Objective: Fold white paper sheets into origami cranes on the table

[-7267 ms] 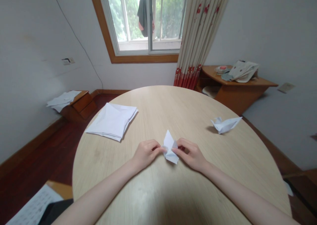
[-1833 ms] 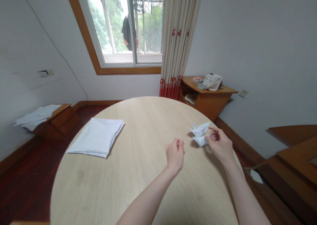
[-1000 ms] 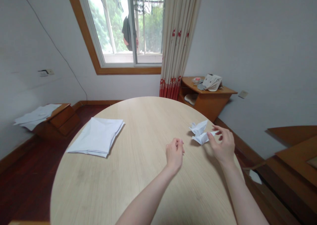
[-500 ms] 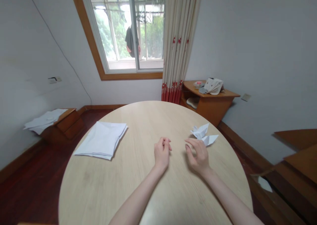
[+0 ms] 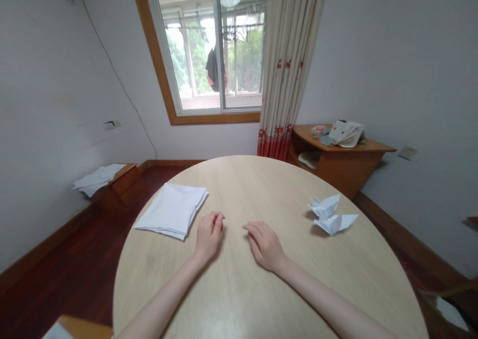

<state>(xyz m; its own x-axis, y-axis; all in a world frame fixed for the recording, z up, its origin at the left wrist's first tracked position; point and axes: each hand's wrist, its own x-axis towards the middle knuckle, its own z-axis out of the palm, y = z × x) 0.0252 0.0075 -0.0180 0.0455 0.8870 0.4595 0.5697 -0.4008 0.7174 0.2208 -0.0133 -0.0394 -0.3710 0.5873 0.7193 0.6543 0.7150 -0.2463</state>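
Left hand [image 5: 209, 235]: your fingers curl loosely inward, with nothing visible in them; the palm is hidden, so how far they close cannot be told. It appears to rest on its outer edge, probably for support.
Right hand [image 5: 264, 244]: your fingers are slightly bent and relaxed, palm down, gripping nothing visible. It lies apart from the left hand, likely at rest.
Paper stack [image 5: 174, 207]: lies flat just beyond your left hand, edges slightly uneven; this position presumably keeps the sheets within your reach.
Folded paper figures: the far figure [image 5: 327, 207] and near figure [image 5: 333, 225] sit close together to your right, well apart from the stack, probably to separate folded work from flat sheets. Contact between them cannot be confirmed.
Round table [image 5: 239, 304]: supports your hands and all this paper.
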